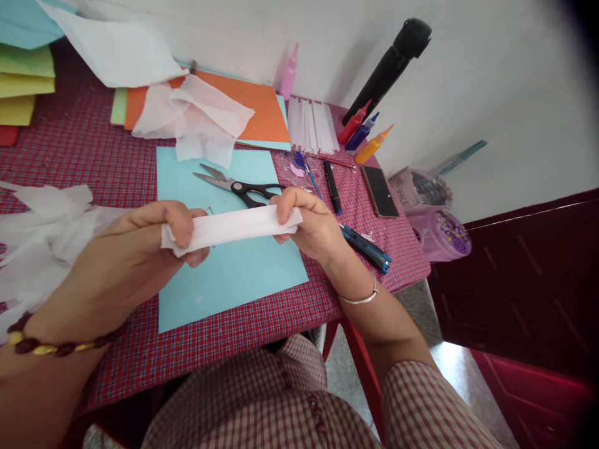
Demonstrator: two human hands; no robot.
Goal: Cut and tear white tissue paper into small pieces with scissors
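Paper strip [234, 228] between left hand [135, 249] and right hand [312, 229], each pinched closed on an end; hard pulling might tear it.

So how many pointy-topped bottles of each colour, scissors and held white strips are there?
Held white strip: 1
Scissors: 1 pair
Pink nozzle bottle: 1
Red nozzle bottle: 1
Dark blue nozzle bottle: 1
Orange nozzle bottle: 1
Total: 6

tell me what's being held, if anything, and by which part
A white strip, held by its two ends: the left hand pinches one end, the right hand the other, each with the thumb on top.
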